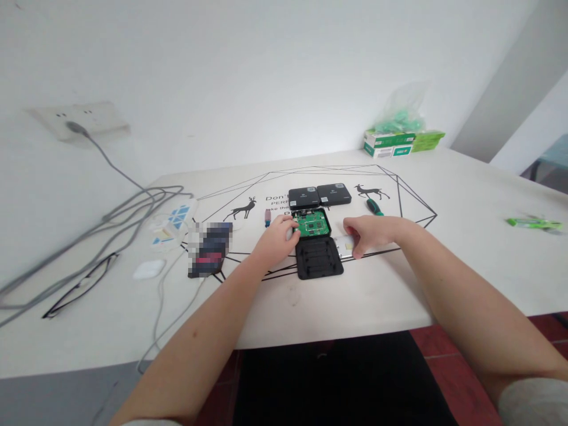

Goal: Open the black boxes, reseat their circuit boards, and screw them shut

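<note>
A black box base with a green circuit board (313, 225) in it lies open at the middle of the table. My left hand (280, 238) is at its left edge, fingers curled against the side; a small greyish patch shows between thumb and fingers. Below the board lies a black plastic lid (318, 258), its inner side up. My right hand (370, 232) pinches a silver metal plate (344, 246) by its right end, beside the lid. Two closed black boxes, a left one (304, 197) and a right one (334, 194), sit behind the circuit board.
A green-handled screwdriver (374, 206) lies behind my right hand, and a small pinkish-blue object (267, 218) left of the boxes. Further left are a blurred-out phone-like item (210, 250), a white mouse (149, 269), glasses (82, 284) and grey cables (119, 216). Green-white cartons (389, 142) stand back right.
</note>
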Motion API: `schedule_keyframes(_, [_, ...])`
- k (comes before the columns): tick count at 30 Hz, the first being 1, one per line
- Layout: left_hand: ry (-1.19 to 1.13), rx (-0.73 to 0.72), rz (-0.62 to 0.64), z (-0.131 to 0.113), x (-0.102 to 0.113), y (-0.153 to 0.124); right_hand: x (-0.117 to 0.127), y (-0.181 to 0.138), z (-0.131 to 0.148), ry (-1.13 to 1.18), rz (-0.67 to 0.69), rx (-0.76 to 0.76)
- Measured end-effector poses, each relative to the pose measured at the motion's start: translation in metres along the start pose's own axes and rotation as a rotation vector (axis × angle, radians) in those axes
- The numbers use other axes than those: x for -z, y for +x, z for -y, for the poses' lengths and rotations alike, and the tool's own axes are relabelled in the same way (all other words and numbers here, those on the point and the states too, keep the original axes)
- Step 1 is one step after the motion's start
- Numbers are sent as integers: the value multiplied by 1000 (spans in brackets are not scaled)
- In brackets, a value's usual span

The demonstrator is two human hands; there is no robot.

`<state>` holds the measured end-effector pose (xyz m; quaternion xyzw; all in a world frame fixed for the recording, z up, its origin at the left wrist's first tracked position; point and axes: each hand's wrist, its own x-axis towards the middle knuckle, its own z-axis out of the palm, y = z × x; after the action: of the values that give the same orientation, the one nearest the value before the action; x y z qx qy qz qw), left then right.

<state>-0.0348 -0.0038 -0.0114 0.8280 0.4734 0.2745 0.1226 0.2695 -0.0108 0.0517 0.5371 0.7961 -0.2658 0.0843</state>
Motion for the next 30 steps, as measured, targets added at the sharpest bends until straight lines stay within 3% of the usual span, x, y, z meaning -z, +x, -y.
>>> schedule_keyframes(6, [93,31,53,-5,25,-1,0,-6,1,56,31,95])
schedule_keyframes(10, [0,13,387,-12,39,-8,2,-9,0,-29,-67,144])
schedule_keyframes(13, [-22,-2,498,-18,40,-12,7,-10,-2,-52,-188,182])
schedule_keyframes(17, [24,-44,459,-23,38,-14,8,-9,0,22,-244,247])
schedule_keyframes(22, [92,-111,370,-22,39,-16,-10,-4,21,114,-291,444])
schedule_keyframes(26, [84,-101,432,-17,34,-16,-27,3,38,42,-316,574])
schedule_keyframes(30, [43,-144,388,-15,29,-15,-36,8,43,-40,-309,568])
